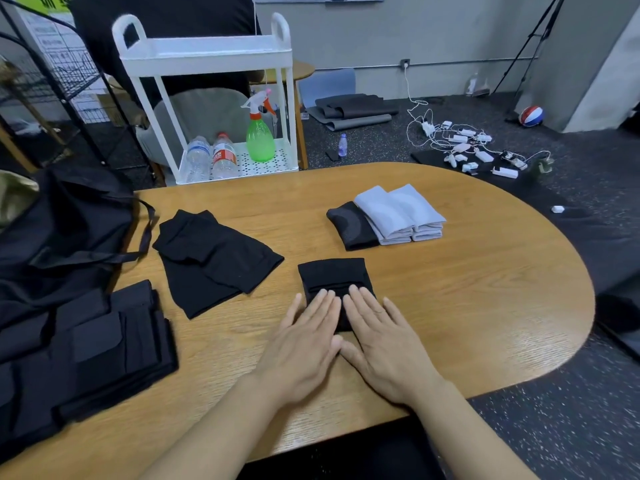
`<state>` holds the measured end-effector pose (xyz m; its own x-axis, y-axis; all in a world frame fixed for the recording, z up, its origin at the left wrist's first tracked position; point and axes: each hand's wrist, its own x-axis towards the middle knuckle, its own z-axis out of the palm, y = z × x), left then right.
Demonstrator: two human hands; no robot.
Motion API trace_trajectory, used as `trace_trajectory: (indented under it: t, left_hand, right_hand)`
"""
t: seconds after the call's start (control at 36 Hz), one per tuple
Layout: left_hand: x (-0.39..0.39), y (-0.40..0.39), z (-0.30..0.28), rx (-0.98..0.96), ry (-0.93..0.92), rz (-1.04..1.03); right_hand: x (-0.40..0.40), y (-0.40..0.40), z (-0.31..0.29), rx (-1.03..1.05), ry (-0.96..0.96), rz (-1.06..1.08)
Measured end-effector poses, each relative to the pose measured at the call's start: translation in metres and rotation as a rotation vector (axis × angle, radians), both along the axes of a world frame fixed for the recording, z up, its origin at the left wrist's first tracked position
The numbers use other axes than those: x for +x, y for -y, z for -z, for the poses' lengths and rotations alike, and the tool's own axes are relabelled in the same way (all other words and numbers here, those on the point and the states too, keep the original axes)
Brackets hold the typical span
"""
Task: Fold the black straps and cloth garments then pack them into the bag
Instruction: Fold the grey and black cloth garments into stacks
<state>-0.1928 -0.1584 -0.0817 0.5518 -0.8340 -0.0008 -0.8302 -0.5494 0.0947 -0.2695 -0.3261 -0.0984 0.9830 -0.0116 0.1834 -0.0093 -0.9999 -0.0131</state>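
Black knit fabric, folded to a small rectangle (334,277), lies at frame centre on the wooden table (485,306). Left hand (304,344) and right hand (381,341) both lie flat on its near half, fingers straight and together, palms down, pressing; neither grips anything.

Handling, judged: light, soft, limp. A folded flap shows just beyond the fingertips, so the layers will likely spring open if released carelessly. It should not slip much on the wood grain. Best taken by pinching through all layers at the near edge or the two side edges, thumb under, so the fold stays closed during transfer.

Surroundings:
- Folded stack (388,216), upper right of centre: one black piece beside grey pieces, well apart from the hands.
- Loose black garment (214,258), left of centre, only partly folded.
- Pile of black straps (86,344), lower left, overlapping each other at the table edge.
- Black bag (62,230), at far left, its handle loop trailing onto the table.
- White cart (207,57) behind the table holds two water bottles and a green spray bottle (259,136).

Obstruction, judged: the route from centre to the bag crosses the loose garment and the straps; lift over them rather than slide.
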Motion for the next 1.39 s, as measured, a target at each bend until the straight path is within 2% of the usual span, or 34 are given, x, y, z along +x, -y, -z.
trace_trajectory:
  t: [0.28,0.33,0.42,0.58,0.75,0.92,1.03,1.08,1.14,1.22,1.31,1.39]
  left_hand:
    - [0.022,-0.008,-0.009,0.049,0.064,-0.006]
    - [0.026,-0.008,-0.013,0.069,0.169,0.027]
    - [0.032,-0.006,-0.009,-0.014,0.366,0.116]
    - [0.036,-0.007,-0.012,-0.076,0.379,0.188]
    - [0.032,-0.016,-0.020,-0.140,0.212,0.222]
    - [0.024,-0.025,-0.025,-0.139,-0.006,0.222]
    - [0.025,-0.024,-0.014,-0.114,0.006,0.194]
    - [0.026,-0.023,-0.006,-0.191,-0.028,0.141]
    - [0.023,-0.020,-0.004,-0.345,-0.217,0.032]
    - [0.019,-0.016,-0.008,-0.568,-0.466,-0.109]
    - [0.017,-0.007,-0.023,-0.738,-0.674,-0.240]
    - [0.027,0.009,-0.035,-0.831,-0.707,-0.423]
  right_hand:
    - [-0.001,0.013,-0.001,-0.023,-0.060,0.052]
    - [-0.001,0.012,-0.003,-0.006,-0.084,0.052]
    - [0.001,0.011,-0.006,0.065,-0.134,-0.001]
    - [0.000,0.005,-0.020,0.014,-0.096,0.047]
    - [-0.001,0.004,-0.026,0.039,0.022,-0.112]
    - [-0.002,0.007,-0.025,0.272,-0.027,-0.119]
    - [-0.001,0.009,-0.026,0.403,-0.005,-0.109]
    - [-0.001,0.012,-0.026,0.479,-0.006,-0.097]
    - [-0.002,0.017,-0.026,0.630,0.020,-0.050]
    - [-0.003,0.025,-0.029,0.984,0.078,0.064]
    - [0.004,0.028,-0.040,1.156,0.105,0.091]
    - [0.019,0.026,-0.046,1.283,0.154,0.182]
